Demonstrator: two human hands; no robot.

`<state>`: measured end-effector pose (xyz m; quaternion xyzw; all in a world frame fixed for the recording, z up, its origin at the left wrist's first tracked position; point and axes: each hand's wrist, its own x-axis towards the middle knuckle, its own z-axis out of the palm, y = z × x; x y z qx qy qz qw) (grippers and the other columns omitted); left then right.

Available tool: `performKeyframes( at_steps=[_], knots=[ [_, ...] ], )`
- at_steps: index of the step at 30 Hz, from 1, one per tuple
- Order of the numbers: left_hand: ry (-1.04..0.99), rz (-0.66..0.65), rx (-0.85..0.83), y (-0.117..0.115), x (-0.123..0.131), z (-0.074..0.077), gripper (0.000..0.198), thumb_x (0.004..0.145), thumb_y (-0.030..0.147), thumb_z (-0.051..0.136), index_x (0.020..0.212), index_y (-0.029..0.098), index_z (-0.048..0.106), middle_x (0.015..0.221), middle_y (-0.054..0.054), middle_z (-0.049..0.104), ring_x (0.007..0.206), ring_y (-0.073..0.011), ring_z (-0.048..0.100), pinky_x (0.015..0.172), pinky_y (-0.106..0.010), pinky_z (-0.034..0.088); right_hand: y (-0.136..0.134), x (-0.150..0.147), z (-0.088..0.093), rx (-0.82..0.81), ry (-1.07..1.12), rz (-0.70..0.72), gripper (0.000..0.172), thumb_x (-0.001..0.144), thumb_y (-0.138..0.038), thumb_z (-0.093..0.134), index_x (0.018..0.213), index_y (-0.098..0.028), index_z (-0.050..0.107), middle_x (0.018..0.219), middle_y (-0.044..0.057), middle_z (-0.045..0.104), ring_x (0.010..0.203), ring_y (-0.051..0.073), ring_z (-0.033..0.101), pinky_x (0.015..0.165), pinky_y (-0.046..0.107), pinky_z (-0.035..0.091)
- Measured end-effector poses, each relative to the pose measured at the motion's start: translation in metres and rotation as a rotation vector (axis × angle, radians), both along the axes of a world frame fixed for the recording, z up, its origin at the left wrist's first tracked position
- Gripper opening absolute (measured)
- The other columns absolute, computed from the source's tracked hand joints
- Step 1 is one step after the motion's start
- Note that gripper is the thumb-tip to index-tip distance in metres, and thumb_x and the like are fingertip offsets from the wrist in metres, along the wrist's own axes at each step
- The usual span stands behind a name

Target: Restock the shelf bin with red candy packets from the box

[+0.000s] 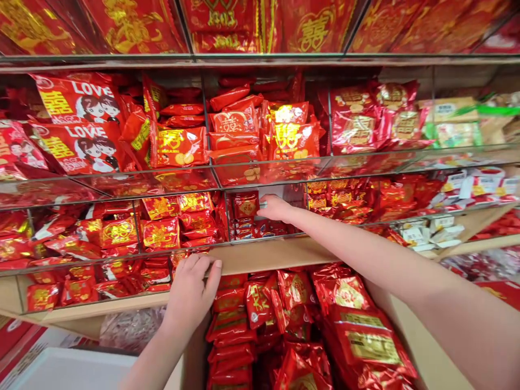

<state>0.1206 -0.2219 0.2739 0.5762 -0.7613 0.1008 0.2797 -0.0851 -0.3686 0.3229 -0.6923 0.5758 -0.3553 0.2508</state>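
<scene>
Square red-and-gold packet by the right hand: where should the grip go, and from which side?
Probably along its upper edge, pinching the front and back faces and coming from the right, where the right hand already sits. The square red-and-gold packet shows a flat face with its top edge free, while its lower edge sits against the smaller packets beneath it.

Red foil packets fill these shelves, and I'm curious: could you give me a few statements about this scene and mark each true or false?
The left hand touches the front of a clear-walled bin: true.
Both hands wear gloves: false, both are bare.
The right hand hangs at the person's side: false, it reaches up to a shelf, beside a small red box.
Packets printed LOVE sit on a shelf above both hands: true.
</scene>
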Motion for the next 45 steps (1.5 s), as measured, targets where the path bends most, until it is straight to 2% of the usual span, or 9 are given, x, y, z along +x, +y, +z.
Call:
performKeyframes(
  at_steps=[4, 7, 10, 13, 15, 24, 33, 42, 45],
  knots=[
    [-0.058, -0.045, -0.249, 0.012, -0.002, 0.003, 0.012, 0.080, 0.023, 0.048, 0.087, 0.017, 0.057, 0.087, -0.008, 0.061, 0.085, -0.0225, 0.054, 0.080, -0.040, 0.040, 0.101, -0.035, 0.015, -0.217, 0.026, 0.209, 0.017, 0.072, -0.014, 0.060, 0.088, -0.019, 0.061, 0.119, 0.003, 0.050, 0.113, 0.015, 0.043, 0.096, 0.029, 0.032],
    [-0.071, -0.335, -0.340, 0.042, -0.024, -0.020, 0.025, 0.075, 0.010, 0.052, 0.096, 0.022, 0.056, 0.092, -0.005, 0.062, 0.091, -0.0196, 0.055, 0.089, -0.039, 0.039, 0.183, -0.064, -0.002, -0.400, -0.021, 0.330, 0.013, 0.080, -0.017, 0.051, 0.090, -0.020, 0.059, 0.121, 0.005, 0.049, 0.115, 0.016, 0.042, 0.097, 0.033, 0.034],
    [-0.084, -0.485, 0.040, 0.073, -0.060, -0.075, 0.033, 0.076, 0.018, 0.053, 0.108, 0.021, 0.055, 0.101, -0.007, 0.063, 0.094, -0.0181, 0.058, 0.083, -0.028, 0.047, 0.240, -0.088, -0.039, -0.283, -0.038, 0.280, 0.014, 0.082, -0.018, 0.049, 0.090, -0.022, 0.059, 0.114, 0.006, 0.054, 0.109, 0.017, 0.048, 0.091, 0.031, 0.041],
    [0.042, -0.355, 0.389, 0.090, -0.089, -0.127, 0.051, 0.072, 0.030, 0.055, 0.120, 0.012, 0.048, 0.117, -0.016, 0.056, 0.104, -0.0248, 0.055, 0.083, -0.032, 0.049, 0.268, -0.105, -0.079, -0.106, -0.076, 0.201, 0.012, 0.081, -0.020, 0.049, 0.085, -0.022, 0.060, 0.105, 0.007, 0.059, 0.099, 0.018, 0.056, 0.084, 0.029, 0.047],
    [0.211, -0.296, 0.574, 0.093, -0.098, -0.141, 0.055, 0.073, 0.028, 0.052, 0.124, 0.011, 0.043, 0.122, -0.015, 0.052, 0.111, -0.0234, 0.050, 0.090, -0.033, 0.044, 0.277, -0.111, -0.099, -0.037, -0.126, 0.144, 0.012, 0.082, -0.022, 0.048, 0.084, -0.021, 0.060, 0.099, 0.007, 0.060, 0.093, 0.018, 0.058, 0.080, 0.028, 0.048],
    [0.524, -0.164, 0.919, 0.094, -0.100, -0.096, 0.050, 0.065, 0.030, 0.062, 0.113, 0.020, 0.052, 0.114, -0.005, 0.059, 0.107, -0.0214, 0.052, 0.093, -0.030, 0.037, 0.283, -0.113, -0.109, 0.030, -0.252, 0.098, 0.012, 0.084, -0.024, 0.046, 0.085, -0.019, 0.057, 0.095, 0.006, 0.060, 0.086, 0.016, 0.058, 0.073, 0.026, 0.048],
    [0.687, -0.032, 0.828, 0.105, -0.092, -0.080, 0.035, 0.062, 0.031, 0.065, 0.096, 0.020, 0.060, 0.107, -0.004, 0.061, 0.104, -0.0236, 0.052, 0.094, -0.033, 0.035, 0.288, -0.114, -0.105, 0.031, -0.231, 0.150, 0.012, 0.084, -0.022, 0.047, 0.088, -0.020, 0.058, 0.091, 0.004, 0.062, 0.080, 0.015, 0.058, 0.068, 0.025, 0.048],
    [1.335, -0.217, 0.952, 0.114, -0.106, -0.052, 0.035, 0.071, 0.032, 0.063, 0.102, 0.022, 0.051, 0.102, -0.003, 0.063, 0.092, -0.0192, 0.059, 0.082, -0.032, 0.047, 0.289, -0.067, -0.123, 0.025, -0.329, -0.053, 0.039, 0.084, -0.031, 0.047, 0.122, -0.022, 0.040, 0.124, 0.008, 0.045, 0.116, 0.020, 0.039, 0.099, 0.035, 0.032],
    [1.413, -0.245, 0.943, 0.115, -0.113, -0.046, 0.036, 0.067, 0.029, 0.068, 0.099, 0.022, 0.054, 0.099, -0.003, 0.065, 0.088, -0.0190, 0.060, 0.078, -0.030, 0.049, 0.277, -0.051, -0.121, 0.125, -0.603, -0.072, 0.028, 0.086, -0.037, 0.043, 0.108, -0.021, 0.046, 0.107, 0.006, 0.054, 0.101, 0.018, 0.050, 0.088, 0.032, 0.041]
  ],
)
